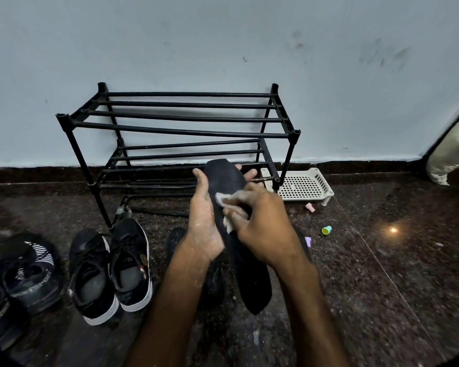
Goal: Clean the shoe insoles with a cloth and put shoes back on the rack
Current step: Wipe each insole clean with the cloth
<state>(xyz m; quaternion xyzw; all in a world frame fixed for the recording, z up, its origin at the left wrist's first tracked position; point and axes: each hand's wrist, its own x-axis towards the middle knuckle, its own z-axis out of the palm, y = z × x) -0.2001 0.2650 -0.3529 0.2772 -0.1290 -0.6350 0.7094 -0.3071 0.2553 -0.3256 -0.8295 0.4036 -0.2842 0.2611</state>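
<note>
A long black insole (227,181) is held up in front of the rack, its toe end pointing away from me. My left hand (206,221) grips it from the left, thumb on the near edge and fingertips showing past its far side. My right hand (260,223) pinches a small white cloth (223,201) and presses it on the insole's middle. The black tube shoe rack (175,131) stands bare against the wall. A pair of black sneakers with white soles (112,268) sits on the floor at the left. Beneath my arms lie dark shoes (212,282), mostly hidden.
Another pair of dark sport shoes (19,276) lies at the far left. A cream perforated plastic tray (300,185) rests by the rack's right foot. Small pink, green and purple bits (326,229) dot the dark stone floor at right. A pale sack (451,154) leans at the right edge.
</note>
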